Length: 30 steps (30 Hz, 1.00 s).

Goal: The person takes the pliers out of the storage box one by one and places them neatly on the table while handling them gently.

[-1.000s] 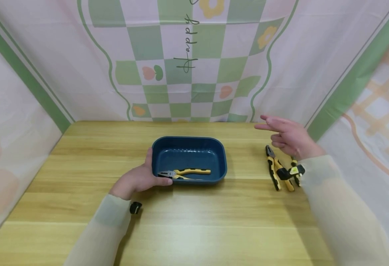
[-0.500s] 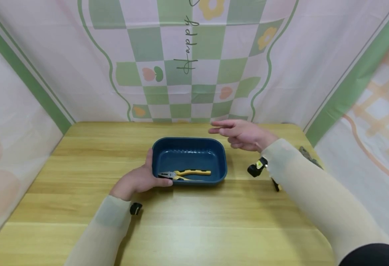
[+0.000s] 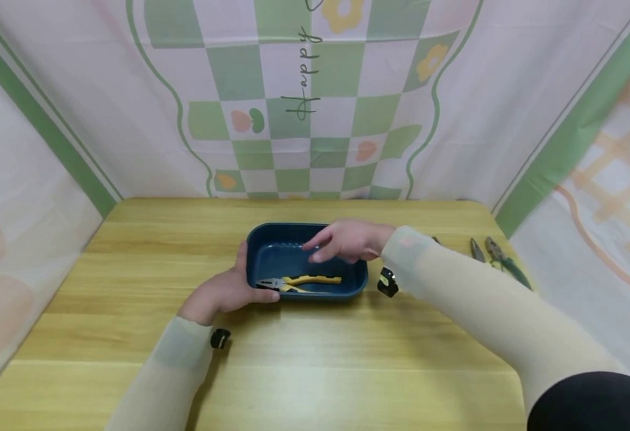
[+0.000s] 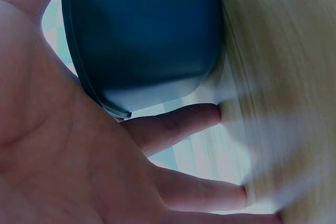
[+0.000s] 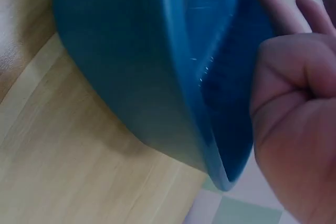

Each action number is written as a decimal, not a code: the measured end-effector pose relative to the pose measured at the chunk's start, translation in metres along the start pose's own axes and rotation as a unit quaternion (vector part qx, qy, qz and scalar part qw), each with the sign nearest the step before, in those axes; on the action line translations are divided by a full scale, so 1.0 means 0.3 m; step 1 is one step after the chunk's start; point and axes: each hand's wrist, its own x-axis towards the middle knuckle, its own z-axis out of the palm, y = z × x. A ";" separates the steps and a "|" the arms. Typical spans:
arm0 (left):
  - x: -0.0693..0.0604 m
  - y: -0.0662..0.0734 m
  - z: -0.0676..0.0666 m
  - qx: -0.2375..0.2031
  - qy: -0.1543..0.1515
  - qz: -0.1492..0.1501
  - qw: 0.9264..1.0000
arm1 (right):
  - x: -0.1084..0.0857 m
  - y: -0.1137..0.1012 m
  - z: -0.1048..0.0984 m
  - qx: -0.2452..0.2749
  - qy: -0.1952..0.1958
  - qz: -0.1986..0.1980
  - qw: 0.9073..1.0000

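Observation:
A dark blue rectangular box [image 3: 361, 281] sits on the wooden table. Inside it, along the near wall, lies a pair of combination pliers [image 3: 312, 279] with yellow and black handles. My left hand [image 3: 223, 296] braces the box's near left corner, its thumb along the near wall and a finger up the left side. In the left wrist view its fingers [image 4: 178, 124] are straight and spread, tips at the tabletop. Over the right half of the box hovers my right hand [image 3: 349, 240], holding nothing, thumb and forefinger extended toward the inside.
Pliers with green handles [image 3: 500, 257] lie at the table's right edge, beside another tool with a pointed grey tip [image 3: 476, 249]. The right sleeve [image 3: 465, 287] hides most of the tools there. A patterned curtain [image 3: 288, 149] hangs behind the table.
My right hand has swept left from above the pliers on the right and come down over the box. The left hand and the box have stayed in place.

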 end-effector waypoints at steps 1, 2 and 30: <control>0.000 0.000 0.000 0.001 0.001 0.000 1.000 | 0.004 -0.001 0.005 -0.019 -0.004 0.003 1.000; 0.000 -0.001 0.001 0.002 0.001 0.001 1.000 | 0.008 -0.001 0.009 -0.035 -0.005 0.006 0.999; -0.004 -0.001 -0.003 -0.001 -0.001 0.002 1.000 | 0.122 -0.040 0.129 -0.414 0.035 0.062 0.908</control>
